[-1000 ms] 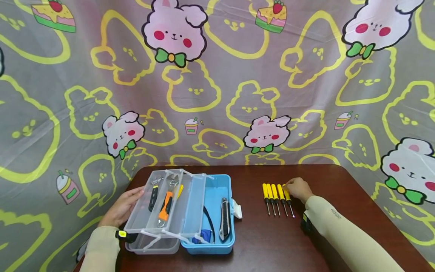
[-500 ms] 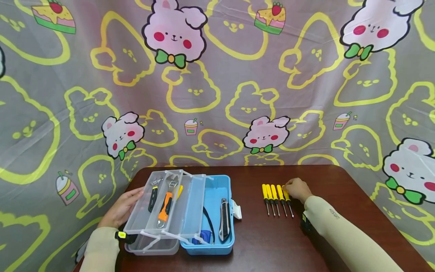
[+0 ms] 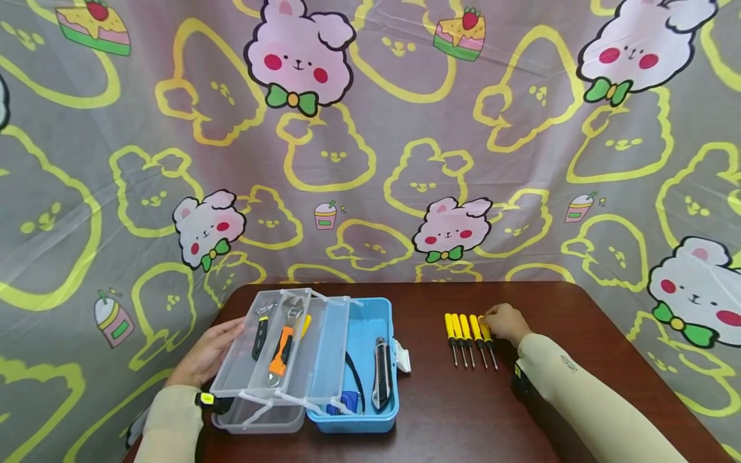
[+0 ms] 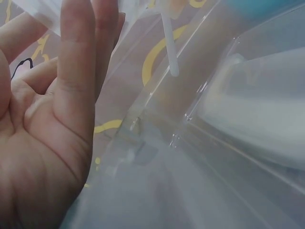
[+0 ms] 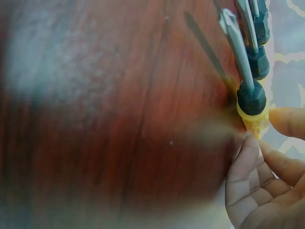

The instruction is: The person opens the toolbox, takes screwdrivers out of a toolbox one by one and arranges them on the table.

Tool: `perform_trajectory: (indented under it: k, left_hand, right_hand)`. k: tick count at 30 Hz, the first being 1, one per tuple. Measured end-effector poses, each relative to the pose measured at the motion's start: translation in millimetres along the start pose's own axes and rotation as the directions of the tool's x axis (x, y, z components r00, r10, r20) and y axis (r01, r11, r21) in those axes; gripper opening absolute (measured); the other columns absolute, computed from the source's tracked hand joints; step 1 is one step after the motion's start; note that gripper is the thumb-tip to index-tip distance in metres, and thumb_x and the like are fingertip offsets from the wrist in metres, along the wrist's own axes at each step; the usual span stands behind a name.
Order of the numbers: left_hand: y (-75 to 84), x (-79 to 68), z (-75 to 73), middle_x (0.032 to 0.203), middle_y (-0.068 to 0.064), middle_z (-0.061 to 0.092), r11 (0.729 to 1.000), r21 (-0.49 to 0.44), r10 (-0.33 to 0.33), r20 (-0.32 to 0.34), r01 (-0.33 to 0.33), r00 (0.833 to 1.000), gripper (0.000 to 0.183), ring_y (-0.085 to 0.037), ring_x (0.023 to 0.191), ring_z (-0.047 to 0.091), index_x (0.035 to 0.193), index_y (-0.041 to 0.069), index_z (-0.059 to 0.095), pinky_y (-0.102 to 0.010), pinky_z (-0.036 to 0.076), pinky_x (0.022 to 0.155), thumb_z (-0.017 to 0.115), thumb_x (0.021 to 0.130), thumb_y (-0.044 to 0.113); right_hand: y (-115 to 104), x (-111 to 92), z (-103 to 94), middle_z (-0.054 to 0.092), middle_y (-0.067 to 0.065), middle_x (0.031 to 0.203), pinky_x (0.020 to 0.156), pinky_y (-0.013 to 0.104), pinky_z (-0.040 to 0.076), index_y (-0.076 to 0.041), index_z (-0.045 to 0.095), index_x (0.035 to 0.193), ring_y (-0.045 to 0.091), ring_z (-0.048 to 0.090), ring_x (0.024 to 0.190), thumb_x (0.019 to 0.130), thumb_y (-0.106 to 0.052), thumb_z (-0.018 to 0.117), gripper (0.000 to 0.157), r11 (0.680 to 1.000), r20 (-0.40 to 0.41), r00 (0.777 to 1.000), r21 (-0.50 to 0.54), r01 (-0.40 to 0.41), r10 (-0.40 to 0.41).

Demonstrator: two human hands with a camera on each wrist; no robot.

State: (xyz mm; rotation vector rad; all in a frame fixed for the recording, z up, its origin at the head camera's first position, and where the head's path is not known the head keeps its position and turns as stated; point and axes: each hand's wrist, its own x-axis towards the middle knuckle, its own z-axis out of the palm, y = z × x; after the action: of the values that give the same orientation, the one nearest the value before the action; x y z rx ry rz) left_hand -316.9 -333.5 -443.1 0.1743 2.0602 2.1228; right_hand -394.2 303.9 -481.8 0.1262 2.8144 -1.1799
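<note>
My right hand (image 3: 509,323) pinches the yellow handle of the rightmost screwdriver (image 3: 491,347), which lies at the end of a row of several yellow-handled screwdrivers (image 3: 457,329). In the right wrist view, thumb and fingers meet at the handle end of that screwdriver (image 5: 251,99), below its black collar. At the left, my left hand (image 3: 202,354) touches the outer side of a toolbox's raised clear tray (image 3: 233,381), fingers mostly straight. The left wrist view shows the palm and extended fingers beside clear plastic. A black-handled adjustable wrench (image 3: 260,337) and an orange-handled adjustable wrench (image 3: 282,352) lie in the trays.
The toolbox's blue base (image 3: 353,426) holds a utility knife (image 3: 382,376), a black strip (image 3: 356,373) and a small blue item (image 3: 345,401). A white latch (image 3: 402,359) sticks out on its right. A patterned curtain (image 3: 370,161) hangs behind the brown table (image 3: 440,418).
The rightmost screwdriver's tip has shifted slightly left toward its neighbour, with my right hand on its handle. My left hand and the toolbox stay in place.
</note>
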Motion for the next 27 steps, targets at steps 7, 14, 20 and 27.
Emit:
perform_trajectory:
  k: [7, 14, 20, 27]
  left_hand:
    - [1.4, 0.9, 2.3, 0.110, 0.000, 0.069, 1.000, 0.004, -0.022, -0.034, 0.022, 0.999, 0.047, -0.019, 0.094, 0.067, 0.142, 0.005, 0.049, -0.036, 0.056, 0.077, 0.052, 0.102, 0.029]
    - [0.7, 0.6, 1.0, 0.109, 0.000, 0.069, 1.000, -0.008, -0.023, -0.027, 0.023, 0.999, 0.045, -0.018, 0.093, 0.067, 0.142, 0.004, 0.049, -0.035, 0.056, 0.076, 0.051, 0.103, 0.028]
    - [0.5, 0.3, 0.7, 0.109, 0.000, 0.069, 0.999, 0.015, -0.033, -0.050, 0.034, 0.998, 0.055, -0.018, 0.093, 0.066, 0.146, 0.000, 0.041, -0.035, 0.056, 0.077, 0.053, 0.102, 0.030]
    - [-0.2, 0.0, 1.6, 0.109, 0.000, 0.069, 0.999, -0.002, -0.045, -0.055, 0.045, 0.997, 0.048, -0.017, 0.093, 0.067, 0.143, 0.004, 0.048, -0.035, 0.056, 0.077, 0.053, 0.102, 0.029]
  right_hand:
    - [-1.1, -7.0, -11.2, 0.065, 0.008, 0.079, 0.058, 0.035, 0.051, 0.005, 0.069, 0.101, 0.021, 0.059, 0.067, 0.091, -0.018, 0.064, 0.025, 0.993, -0.002, 0.997, -0.094, 0.076, -0.076]
    - [-5.7, -13.0, -20.6, 0.066, 0.007, 0.082, 0.060, 0.036, 0.050, 0.004, 0.069, 0.100, 0.020, 0.060, 0.069, 0.092, -0.017, 0.065, 0.023, 0.981, 0.021, 0.992, -0.150, 0.127, -0.125]
    - [-14.0, -17.0, -22.0, 0.067, 0.008, 0.087, 0.062, 0.036, 0.051, 0.004, 0.069, 0.103, 0.019, 0.061, 0.072, 0.092, -0.019, 0.064, 0.026, 0.977, 0.038, 0.988, -0.146, 0.153, -0.149]
    - [-25.7, -22.9, -17.7, 0.066, 0.009, 0.089, 0.064, 0.037, 0.051, 0.003, 0.068, 0.104, 0.020, 0.059, 0.073, 0.092, -0.018, 0.065, 0.024, 0.978, 0.058, 0.988, -0.143, 0.153, -0.146]
